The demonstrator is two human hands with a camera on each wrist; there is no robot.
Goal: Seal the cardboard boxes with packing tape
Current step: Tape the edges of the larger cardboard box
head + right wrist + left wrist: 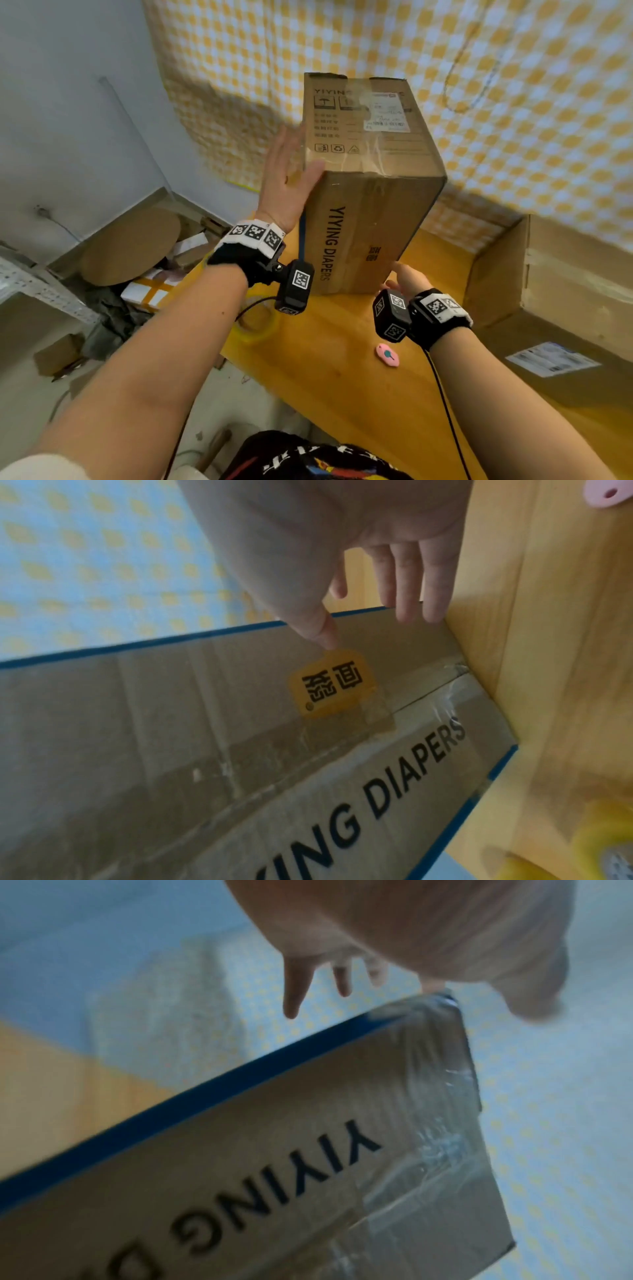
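flanking the upright box (370, 192): tape roll (255, 329), pink cutter (387, 355), second carton (555, 291).

We see a tall brown cardboard box (370, 185) printed "YIYING DIAPERS" standing on end on the yellow wooden table (329, 370), near its left edge. Our left hand (291, 181) lies flat against its upper left side; our right hand (407, 277) seems to touch its lower corner.

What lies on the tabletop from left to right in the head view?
Roll of packing tape → standing diaper box → small pink cutter → second cardboard box at the right edge.
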